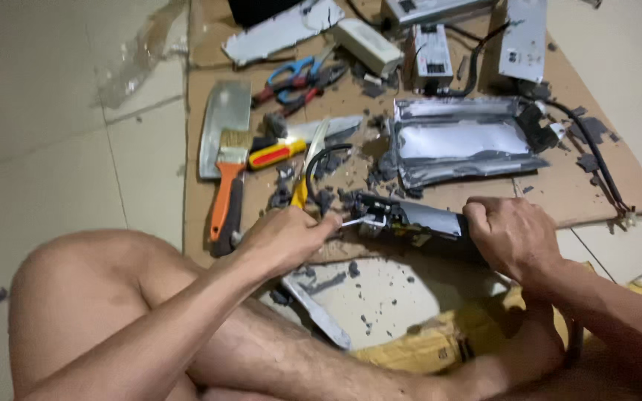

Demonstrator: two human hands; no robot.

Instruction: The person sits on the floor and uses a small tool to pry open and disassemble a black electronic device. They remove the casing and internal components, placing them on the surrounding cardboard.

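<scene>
Right hand (512,234) gripping black casing (417,220), left hand (289,238) beside

left hand (289,236) pokes a small tool (352,220) into the black casing (417,221) gripped by right hand (513,236).

Makeshift repair spot on floor of home or back room, not proper workshop. Pale floor tiles (53,111), no bench; flattened cardboard sheet (484,197) serves as work surface. Person sits on floor, bare legs. Hand tools scattered: cleaver (224,119), paintbrush (229,167) with orange handle, red-yellow screwdriver (276,154), pliers (302,78). Opened electronic power units (431,56), cables, torn-open grey casing (462,141), dark crumbled debris everywhere.
</scene>
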